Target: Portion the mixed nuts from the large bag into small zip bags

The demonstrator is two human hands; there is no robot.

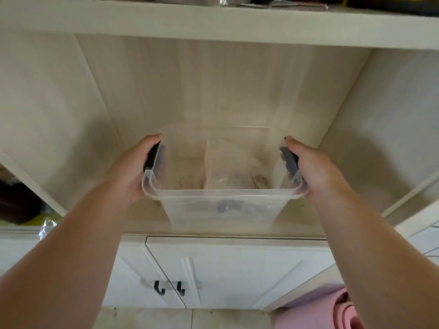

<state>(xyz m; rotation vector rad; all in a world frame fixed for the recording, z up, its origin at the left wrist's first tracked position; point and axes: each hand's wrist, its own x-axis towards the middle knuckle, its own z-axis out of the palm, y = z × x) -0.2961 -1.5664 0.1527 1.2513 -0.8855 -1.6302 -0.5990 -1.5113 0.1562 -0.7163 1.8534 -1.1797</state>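
Both bare forearms reach forward from the bottom corners, and below them are white cupboard doors (225, 269) with two small black hooks (169, 288); a pink rolled mat (332, 309) lies below the right forearm. Further out, the left hand (133, 172) curls round the left side of a clear plastic bin (223, 205), fingers under the rim beside its dark latch (153, 154). Opposite it, the right hand (316, 172) grips the right side the same way, by the grey latch (288, 161). Between the hands, inside the bin, a clear zip bag (234, 162) with a reddish strip leans against the side nearer the right hand; dark bits show through it, too blurred to name. Whether the bin rests on the pale shelf (213, 103) or is lifted off it, I cannot tell. Beyond the hands rises the shelf's back wall, and above it another shelf board (213, 22) holding blurred items
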